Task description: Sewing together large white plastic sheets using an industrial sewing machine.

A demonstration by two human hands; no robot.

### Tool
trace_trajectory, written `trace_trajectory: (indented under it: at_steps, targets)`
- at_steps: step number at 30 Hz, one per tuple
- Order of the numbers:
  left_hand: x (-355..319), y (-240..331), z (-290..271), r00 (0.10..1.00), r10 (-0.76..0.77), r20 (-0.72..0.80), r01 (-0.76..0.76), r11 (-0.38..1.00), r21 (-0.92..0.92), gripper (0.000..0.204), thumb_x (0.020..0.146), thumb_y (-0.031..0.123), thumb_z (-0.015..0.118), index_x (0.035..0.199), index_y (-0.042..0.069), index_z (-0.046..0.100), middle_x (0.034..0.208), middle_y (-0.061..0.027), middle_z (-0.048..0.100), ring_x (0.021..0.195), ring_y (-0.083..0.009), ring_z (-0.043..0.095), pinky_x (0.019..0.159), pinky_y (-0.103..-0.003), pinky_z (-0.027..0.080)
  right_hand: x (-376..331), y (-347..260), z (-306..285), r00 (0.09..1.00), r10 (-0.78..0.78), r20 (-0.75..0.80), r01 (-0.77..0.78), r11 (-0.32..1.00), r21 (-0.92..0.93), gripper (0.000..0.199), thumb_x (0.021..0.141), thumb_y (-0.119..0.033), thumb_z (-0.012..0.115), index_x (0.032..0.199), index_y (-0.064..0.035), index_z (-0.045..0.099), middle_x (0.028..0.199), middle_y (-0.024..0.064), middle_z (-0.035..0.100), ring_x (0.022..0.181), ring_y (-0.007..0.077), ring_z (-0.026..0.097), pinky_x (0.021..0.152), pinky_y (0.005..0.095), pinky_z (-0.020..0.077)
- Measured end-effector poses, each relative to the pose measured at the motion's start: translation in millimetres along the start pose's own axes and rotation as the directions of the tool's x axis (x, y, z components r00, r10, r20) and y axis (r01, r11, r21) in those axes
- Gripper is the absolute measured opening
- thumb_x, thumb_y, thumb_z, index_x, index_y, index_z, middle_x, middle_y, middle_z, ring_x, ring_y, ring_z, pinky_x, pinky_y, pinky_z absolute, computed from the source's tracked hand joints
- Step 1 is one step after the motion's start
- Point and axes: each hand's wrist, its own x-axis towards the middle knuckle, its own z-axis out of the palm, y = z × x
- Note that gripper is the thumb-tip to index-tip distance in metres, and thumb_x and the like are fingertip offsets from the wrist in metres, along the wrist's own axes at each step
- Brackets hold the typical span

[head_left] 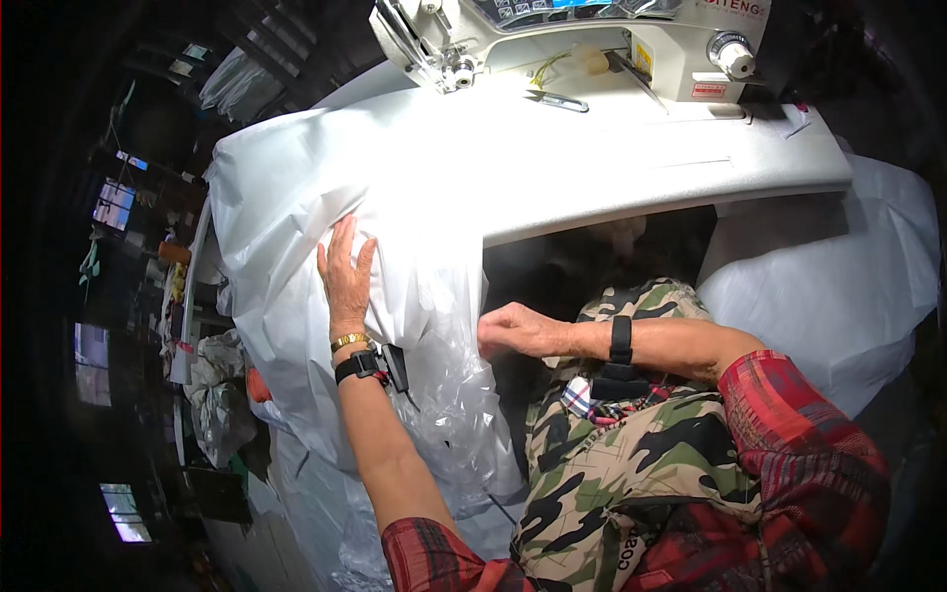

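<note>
White plastic-looking sheeting (pixel 271 183) drapes over the left part of the sewing machine table (pixel 612 192) and down its front. My left hand (pixel 345 276) lies on it with the fingers spread, holding nothing. To the right, my right hand (pixel 523 331) is closed at the edge of the hanging sheeting, its fingertips hidden; it appears to pinch that edge. Between the two hands, a crinkled, see-through part (pixel 449 395) of the sheeting hangs down. The sewing machine (pixel 681 74) stands beyond, its needle end (pixel 459 74) above the sheeting, where bright light washes out detail.
Thread snips (pixel 559 101) lie on the table by the machine's base. More white sheeting (pixel 838 266) is heaped at the right. At the left stands a crumpled pale bag (pixel 219 385). Camouflage cloth (pixel 641 454) covers my lap, just below the table's front edge.
</note>
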Motion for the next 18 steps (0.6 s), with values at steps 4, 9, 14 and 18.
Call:
trace_trajectory:
  at_steps: [4,9,14,18]
  targets:
    - [1.0,-0.2,0.9,1.0,0.012,-0.02,-0.012,1.0,-0.001,0.06,0.098,0.051,0.045,0.139,0.007,0.047,0.145,-0.0092,0.047,0.139,-0.022,0.037,0.12,-0.045,0.012,-7.9,0.6,-3.5,0.997,-0.014,-0.07,-0.007,0.956,-0.293,0.042,0.097,-0.036,0.054,0.087,0.0033,0.066,0.075,0.0098,0.065,0.077,0.0141,0.064,0.072,0.0302,0.0503]
    - [0.4,-3.5,2.8,1.0,-0.014,0.002,0.014,1.0,0.005,0.06,0.099,0.05,0.044,0.14,0.007,0.047,0.146,-0.0078,0.047,0.14,-0.0219,0.036,0.119,-0.046,0.012,-3.6,-8.8,4.6,0.945,-0.054,-0.321,-0.131,0.841,-0.526,0.046,0.095,-0.037,0.052,0.078,0.0054,0.057,0.059,0.0137,0.049,0.056,0.0208,0.051,0.059,0.039,0.0421]
    - [1.0,-9.1,5.1,1.0,0.008,0.0,-0.008,1.0,0.003,0.06,0.099,0.051,0.043,0.14,0.008,0.047,0.146,-0.0078,0.046,0.14,-0.0217,0.036,0.119,-0.046,0.013,-50.2,-94.8,-10.8,0.963,-0.249,-0.103,0.218,0.943,-0.25,0.046,0.103,-0.033,0.048,0.07,-0.0026,0.057,0.064,-0.0047,0.05,0.063,0.0062,0.044,0.059,0.0268,0.0397]
    - [-2.2,-10.2,6.4,0.998,0.054,-0.011,-0.054,0.999,-0.004,0.061,0.099,0.051,0.043,0.141,0.008,0.046,0.147,-0.0088,0.045,0.14,-0.0218,0.035,0.119,-0.047,0.013,-92.3,-119.3,-43.8,0.953,-0.273,-0.134,0.265,0.961,-0.076,0.035,0.1,-0.024,0.052,0.075,-0.0014,0.061,0.069,0.0019,0.058,0.071,0.0045,0.053,0.065,0.0246,0.0446]
